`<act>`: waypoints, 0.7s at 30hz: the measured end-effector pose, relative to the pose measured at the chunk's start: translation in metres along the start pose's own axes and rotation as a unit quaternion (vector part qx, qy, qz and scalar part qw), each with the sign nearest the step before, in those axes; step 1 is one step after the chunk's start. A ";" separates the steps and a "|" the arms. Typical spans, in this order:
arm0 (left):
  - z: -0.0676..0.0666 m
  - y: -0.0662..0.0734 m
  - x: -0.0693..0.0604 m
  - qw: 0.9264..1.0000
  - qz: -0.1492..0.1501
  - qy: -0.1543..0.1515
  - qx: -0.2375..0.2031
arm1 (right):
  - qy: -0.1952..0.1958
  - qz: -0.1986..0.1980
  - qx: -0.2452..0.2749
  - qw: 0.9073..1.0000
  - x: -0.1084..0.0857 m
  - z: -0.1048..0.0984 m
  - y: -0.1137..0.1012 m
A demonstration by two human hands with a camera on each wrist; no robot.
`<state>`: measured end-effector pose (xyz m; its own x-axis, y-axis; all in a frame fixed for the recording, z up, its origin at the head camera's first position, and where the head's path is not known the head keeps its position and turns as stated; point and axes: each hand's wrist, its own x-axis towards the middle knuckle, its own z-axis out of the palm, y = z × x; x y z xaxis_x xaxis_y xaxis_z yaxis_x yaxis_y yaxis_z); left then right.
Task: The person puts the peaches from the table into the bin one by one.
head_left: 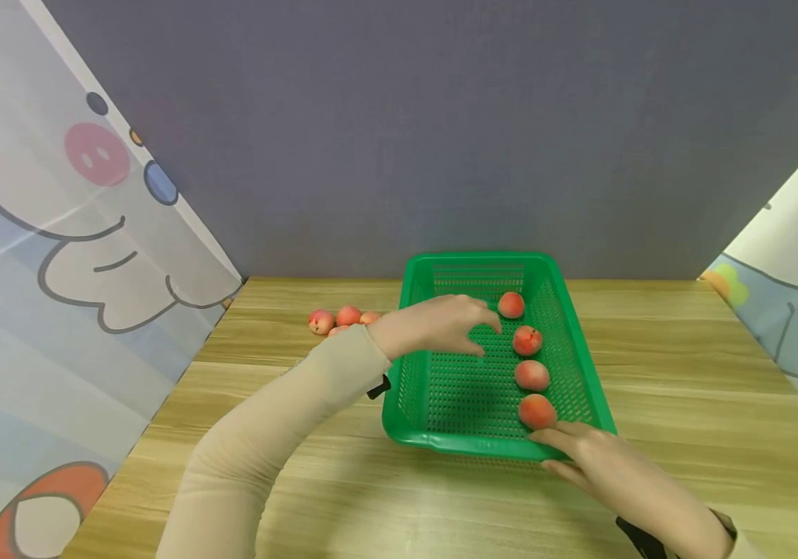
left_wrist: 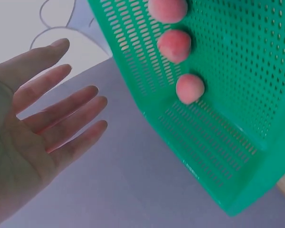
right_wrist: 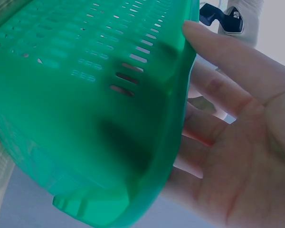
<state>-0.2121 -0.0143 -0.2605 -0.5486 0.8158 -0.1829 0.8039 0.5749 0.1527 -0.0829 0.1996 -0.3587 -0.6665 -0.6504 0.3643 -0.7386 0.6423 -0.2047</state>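
A green plastic basket (head_left: 479, 445) with slotted walls stands on the table. Along its right side several peaches (head_left: 532, 376) lie in a row on the bottom. My left hand (head_left: 451, 324) hovers over the basket, its fingers spread and loosely bent, with nothing in them; the left wrist view shows the bare palm beside the basket. At the near right corner my right hand (head_left: 591, 454) pinches the rim, the thumb outside and the fingers over the inner side. In the right wrist view the thumb (right_wrist: 213, 42) lies against the basket wall.
More peaches (head_left: 348, 315) lie on the wooden table left of the basket, partly hidden by my left forearm (head_left: 301, 419). A grey wall (head_left: 399, 140) rises behind the table. Cartoon-printed curtains (head_left: 36, 256) hang at both sides.
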 end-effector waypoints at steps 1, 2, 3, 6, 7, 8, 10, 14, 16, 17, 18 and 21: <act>-0.001 -0.001 -0.003 1.000 -0.002 0.006 -0.002 | 0.002 0.000 0.000 1.000 0.000 0.000 0.000; -0.003 -0.003 -0.006 1.000 -0.004 0.012 -0.004 | 0.004 0.000 -0.001 1.000 0.000 0.000 -0.001; -0.003 -0.004 -0.009 1.000 -0.006 0.019 -0.005 | 0.006 0.000 -0.002 1.000 0.000 0.000 -0.001; -0.005 -0.009 -0.017 0.999 -0.013 0.039 -0.016 | 0.007 0.000 -0.001 1.000 0.000 0.000 -0.002; -0.006 -0.011 -0.021 0.999 -0.014 0.045 -0.021 | 0.006 0.000 0.000 1.000 0.000 0.000 -0.001; -0.006 -0.013 -0.024 0.998 -0.016 0.053 -0.025 | 0.006 0.001 -0.001 1.000 0.000 0.000 -0.001; -0.006 -0.017 -0.030 0.997 -0.017 0.068 -0.033 | 0.004 0.001 0.000 1.000 0.000 0.000 -0.001; -0.006 -0.025 -0.041 0.994 -0.018 0.099 -0.045 | 0.005 0.002 0.000 1.000 -0.001 0.001 0.000; -0.005 -0.029 -0.047 0.992 -0.019 0.115 -0.051 | 0.004 0.000 0.004 1.000 -0.001 0.001 0.001; -0.004 -0.031 -0.050 0.991 -0.019 0.124 -0.054 | 0.004 -0.001 0.003 1.000 -0.001 0.001 0.001; -0.003 -0.033 -0.053 0.989 -0.019 0.135 -0.056 | 0.003 -0.002 0.005 1.000 -0.001 0.001 0.001; -0.001 -0.039 -0.062 0.984 -0.025 0.166 -0.065 | 0.003 -0.002 0.006 1.000 0.000 0.001 0.001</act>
<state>-0.2096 -0.0869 -0.2545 -0.6485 0.7499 0.1311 0.7500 0.5999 0.2785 -0.0836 0.2004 -0.3597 -0.6633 -0.6502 0.3704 -0.7421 0.6354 -0.2135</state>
